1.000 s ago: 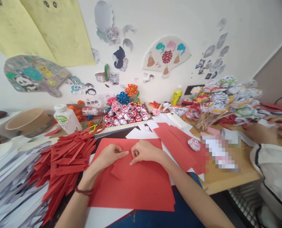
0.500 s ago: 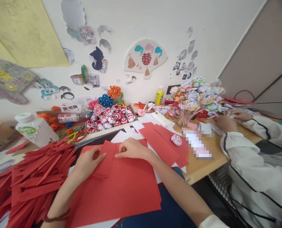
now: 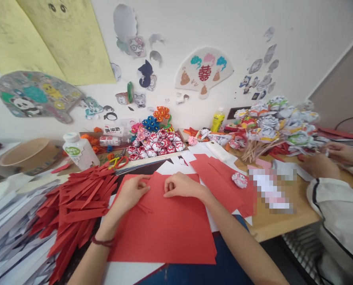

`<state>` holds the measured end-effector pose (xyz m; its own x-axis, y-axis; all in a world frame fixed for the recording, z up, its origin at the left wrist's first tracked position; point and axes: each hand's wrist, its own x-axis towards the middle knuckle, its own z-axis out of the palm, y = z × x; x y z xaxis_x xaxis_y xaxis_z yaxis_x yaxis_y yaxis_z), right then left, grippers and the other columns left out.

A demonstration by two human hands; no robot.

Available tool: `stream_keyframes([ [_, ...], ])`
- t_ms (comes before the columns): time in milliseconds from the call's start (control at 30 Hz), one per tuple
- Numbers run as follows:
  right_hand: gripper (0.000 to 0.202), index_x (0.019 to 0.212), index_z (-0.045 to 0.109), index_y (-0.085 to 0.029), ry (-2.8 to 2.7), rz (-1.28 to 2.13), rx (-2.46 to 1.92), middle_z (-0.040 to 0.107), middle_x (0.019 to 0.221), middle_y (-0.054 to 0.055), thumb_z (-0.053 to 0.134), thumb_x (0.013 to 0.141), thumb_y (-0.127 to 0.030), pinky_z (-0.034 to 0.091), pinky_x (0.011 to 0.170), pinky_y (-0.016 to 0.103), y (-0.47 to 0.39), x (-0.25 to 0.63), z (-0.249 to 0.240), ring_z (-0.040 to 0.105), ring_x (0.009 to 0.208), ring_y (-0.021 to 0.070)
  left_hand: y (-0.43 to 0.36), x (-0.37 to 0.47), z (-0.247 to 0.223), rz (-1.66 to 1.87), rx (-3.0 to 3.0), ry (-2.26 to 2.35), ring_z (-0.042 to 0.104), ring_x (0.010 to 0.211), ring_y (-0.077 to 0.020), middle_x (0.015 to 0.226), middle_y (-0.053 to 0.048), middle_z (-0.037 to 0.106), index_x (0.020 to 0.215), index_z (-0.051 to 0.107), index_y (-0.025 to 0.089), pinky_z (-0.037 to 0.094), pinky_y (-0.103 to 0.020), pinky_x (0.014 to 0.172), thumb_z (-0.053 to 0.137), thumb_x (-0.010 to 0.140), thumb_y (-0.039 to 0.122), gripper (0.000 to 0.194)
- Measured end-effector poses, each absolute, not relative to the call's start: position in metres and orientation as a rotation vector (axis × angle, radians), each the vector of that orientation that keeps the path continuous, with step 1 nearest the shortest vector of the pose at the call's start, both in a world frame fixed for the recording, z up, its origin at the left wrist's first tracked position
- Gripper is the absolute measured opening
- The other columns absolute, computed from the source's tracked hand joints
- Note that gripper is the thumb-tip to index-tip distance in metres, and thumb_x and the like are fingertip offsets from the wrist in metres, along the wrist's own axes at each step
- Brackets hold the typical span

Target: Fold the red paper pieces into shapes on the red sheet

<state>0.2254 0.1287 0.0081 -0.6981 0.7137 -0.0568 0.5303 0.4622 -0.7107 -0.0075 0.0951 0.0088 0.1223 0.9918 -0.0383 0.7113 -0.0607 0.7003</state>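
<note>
Both hands are over a stack of large red paper sheets (image 3: 167,243) on the desk. My left hand (image 3: 133,192) has thumb and fingers closed on a smaller folded piece of red paper (image 3: 156,184), whose outline blends into the sheet beneath. Across from it, my right hand (image 3: 180,185) pinches at that paper's right side, fingertips curled under. Narrow folded red ends (image 3: 145,207) stick out below the left hand. Left of my forearm lies a heap of folded red paper strips (image 3: 81,213).
White paper strips (image 3: 12,225) pile up at far left. Behind are a white bottle (image 3: 80,152), scissors (image 3: 119,162) and red-and-white paper flowers (image 3: 157,144). More red sheets (image 3: 220,182) carry a flower (image 3: 239,180). Another person's hands (image 3: 327,162) work at right near bundled paper flowers (image 3: 271,122).
My view has turned left, so the scene sits farther right and more of the white strips shows. Both hands stay at the small red paper, with only slight finger movement.
</note>
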Motion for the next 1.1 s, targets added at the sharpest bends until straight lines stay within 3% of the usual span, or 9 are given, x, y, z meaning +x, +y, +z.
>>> stream_keyframes([
  [167,0.023,0.073,0.069,-0.015,-2.449,1.364,-1.148,0.060,0.049,-0.003,0.072,0.075,-0.038,0.037,0.045,0.018,0.130,0.234,0.008,0.052,0.041,0.0081,0.097,-0.022,0.021,0.535,1.899,1.999,0.067,0.085,-0.0232,0.090,-0.005,0.075,0.096,0.071,0.022,0.045,-0.030,0.075,0.053,0.079,0.034,0.028],
  [333,0.030,0.071,0.069,-0.014,-2.565,1.647,-0.985,0.061,0.051,-0.003,0.074,0.071,-0.043,0.037,0.041,0.017,0.126,0.236,0.016,0.048,0.036,0.0055,0.097,-0.021,0.015,0.587,1.900,1.901,0.067,0.087,-0.0233,0.093,-0.005,0.075,0.085,0.072,0.022,0.047,-0.031,0.080,0.056,0.077,0.035,0.022],
  [533,0.032,0.065,0.069,-0.015,-2.620,1.594,-1.055,0.061,0.049,-0.003,0.070,0.074,-0.045,0.039,0.041,0.017,0.123,0.230,0.016,0.047,0.035,0.0051,0.095,-0.009,0.008,0.750,1.622,1.528,0.066,0.095,-0.0260,0.104,-0.011,0.074,0.103,0.072,0.013,0.050,-0.035,0.086,0.066,0.070,0.050,0.049],
  [767,0.031,0.063,0.068,-0.015,-2.616,1.603,-1.062,0.064,0.051,-0.001,0.069,0.075,-0.042,0.043,0.045,0.017,0.122,0.231,0.014,0.054,0.039,0.0069,0.094,-0.011,0.011,0.733,1.283,1.492,0.069,0.077,-0.0244,0.086,-0.010,0.074,0.113,0.065,0.010,0.054,-0.033,0.067,0.081,0.054,0.050,0.073],
  [933,0.032,0.064,0.068,-0.015,-2.629,1.619,-1.023,0.064,0.053,-0.001,0.069,0.075,-0.044,0.042,0.044,0.017,0.123,0.233,0.015,0.056,0.040,0.0077,0.091,-0.012,0.023,0.835,1.352,1.382,0.068,0.081,-0.0243,0.090,-0.009,0.074,0.099,0.069,0.012,0.053,-0.033,0.071,0.075,0.062,0.054,0.056],
  [1100,0.036,0.062,0.067,-0.014,-2.707,1.721,-0.988,0.064,0.052,0.001,0.067,0.076,-0.047,0.038,0.039,0.016,0.124,0.236,0.017,0.058,0.042,0.0094,0.087,-0.005,0.022,0.639,1.749,1.464,0.061,0.074,-0.0201,0.080,-0.004,0.070,0.080,0.071,0.015,0.048,-0.029,0.068,0.068,0.070,0.049,0.036],
])
